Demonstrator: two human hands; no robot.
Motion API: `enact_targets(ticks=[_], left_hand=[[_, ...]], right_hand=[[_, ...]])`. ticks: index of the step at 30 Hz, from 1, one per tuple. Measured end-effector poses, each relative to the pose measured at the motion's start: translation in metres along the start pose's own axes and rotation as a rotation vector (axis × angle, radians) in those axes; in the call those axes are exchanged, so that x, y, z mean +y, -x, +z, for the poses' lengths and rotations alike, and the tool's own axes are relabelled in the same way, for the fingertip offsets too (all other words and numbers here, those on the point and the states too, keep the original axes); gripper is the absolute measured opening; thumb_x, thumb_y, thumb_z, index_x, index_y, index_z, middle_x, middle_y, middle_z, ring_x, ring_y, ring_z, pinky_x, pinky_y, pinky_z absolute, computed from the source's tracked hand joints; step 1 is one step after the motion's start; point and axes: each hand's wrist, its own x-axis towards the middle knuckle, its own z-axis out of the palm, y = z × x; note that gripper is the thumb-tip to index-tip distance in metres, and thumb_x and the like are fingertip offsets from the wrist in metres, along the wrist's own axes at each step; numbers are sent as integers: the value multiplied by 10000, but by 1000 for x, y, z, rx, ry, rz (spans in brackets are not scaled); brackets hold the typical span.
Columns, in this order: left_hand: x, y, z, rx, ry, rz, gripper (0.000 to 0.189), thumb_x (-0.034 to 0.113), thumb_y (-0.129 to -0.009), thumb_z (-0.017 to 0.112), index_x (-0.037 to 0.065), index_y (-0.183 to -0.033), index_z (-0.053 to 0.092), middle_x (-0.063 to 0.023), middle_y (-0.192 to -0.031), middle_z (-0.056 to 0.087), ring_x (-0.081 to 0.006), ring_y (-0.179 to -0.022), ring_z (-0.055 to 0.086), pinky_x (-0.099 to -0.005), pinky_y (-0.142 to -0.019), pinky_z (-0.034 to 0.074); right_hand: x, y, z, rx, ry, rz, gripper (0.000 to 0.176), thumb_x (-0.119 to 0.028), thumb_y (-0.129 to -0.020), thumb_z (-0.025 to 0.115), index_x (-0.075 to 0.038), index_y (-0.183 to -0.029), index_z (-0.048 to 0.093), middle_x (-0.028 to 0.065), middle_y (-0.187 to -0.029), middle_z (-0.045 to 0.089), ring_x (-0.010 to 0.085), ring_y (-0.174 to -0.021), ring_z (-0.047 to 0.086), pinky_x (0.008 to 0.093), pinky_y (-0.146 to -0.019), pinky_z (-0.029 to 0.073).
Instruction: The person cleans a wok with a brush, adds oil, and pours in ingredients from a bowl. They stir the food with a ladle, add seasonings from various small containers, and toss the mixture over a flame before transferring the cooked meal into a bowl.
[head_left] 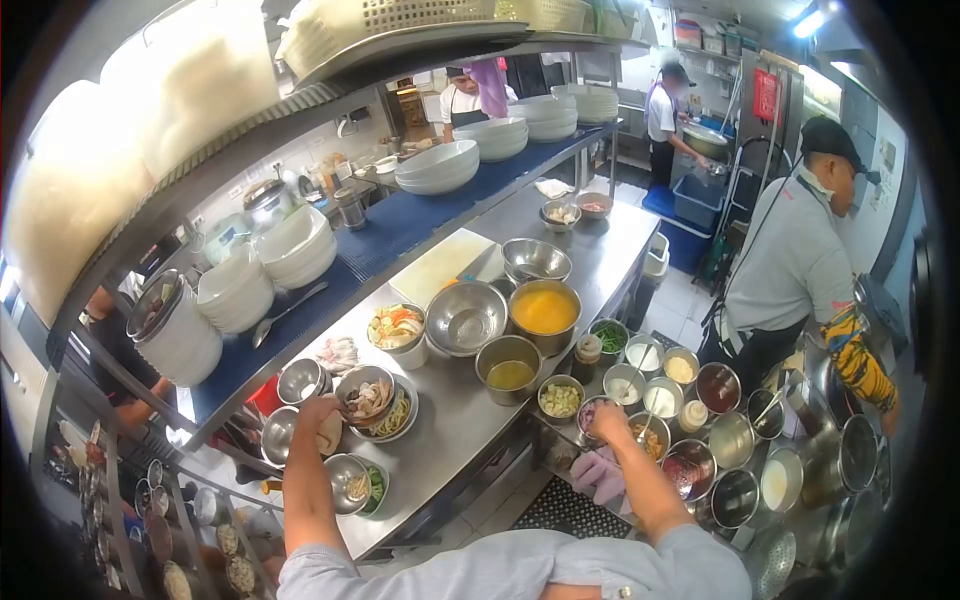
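Note:
My left hand (318, 418) is over the steel table, beside a metal bowl (367, 397) of sliced pale and brown food. A tan patch shows next to its fingers, which are too small and partly hidden to read. A bowl of noodle-like strips (390, 420) sits just right of it, and a bowl with green pieces (374, 490) is nearer me. On the right, my right hand (606, 422) dips its gathered fingertips into a small container of chopped purplish pieces (588, 408); what they pinch is hidden. A lilac cloth (598, 474) lies below that wrist.
Several metal tubs, including a dark red one (718, 386), crowd my right side. Ahead are an orange-filled pot (545, 312), a steel bowl (466, 318) and a cutting board (445, 268). A shelf (400, 235) carries white bowls. A co-worker (790, 260) stands at right.

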Motion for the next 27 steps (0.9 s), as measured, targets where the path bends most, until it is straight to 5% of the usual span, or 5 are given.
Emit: enact_targets(ticks=[4,10,13,20,27], left_hand=[[19,39,-23,-56,278,39,513,368,-695,722,-38,-1006,686,-211,-950,678,-237,-822,628,-360,-746,505],[102,113,-46,28,568,-343,313,257,-698,688,-11,-860,683,-124,-829,660,-250,-722,626,-398,-650,498],[27,48,-12,21,641,-189,255,231,-760,673,29,-915,691,-113,-871,664,-235,-712,625,-410,-611,504],[26,61,-5,-25,876,-385,319,231,-770,658,18,-1008,655,-117,-853,667,-266,-691,650,-423,-611,527],[64,113,-15,124,1143,-301,363,304,-930,595,23,-1160,617,-108,-1047,660,-249,-906,656,-390,-769,539]], right_hand=[[10,-9,8,93,-23,-75,386,-181,-784,643,-52,-1148,634,227,-1189,567,411,-1082,586,462,-908,511],[31,-39,16,16,-3,-195,320,-106,-772,617,-41,-1082,666,199,-1087,635,389,-1001,635,451,-854,528],[27,-37,20,71,53,-261,256,-123,-762,646,-39,-998,701,211,-1073,661,383,-951,660,451,-809,547],[36,-39,17,76,-53,-192,182,-79,-742,620,-21,-878,726,221,-889,694,377,-854,681,465,-758,547],[44,-47,17,169,-70,-229,158,-67,-740,602,-2,-815,724,241,-855,682,386,-848,679,460,-759,542]])
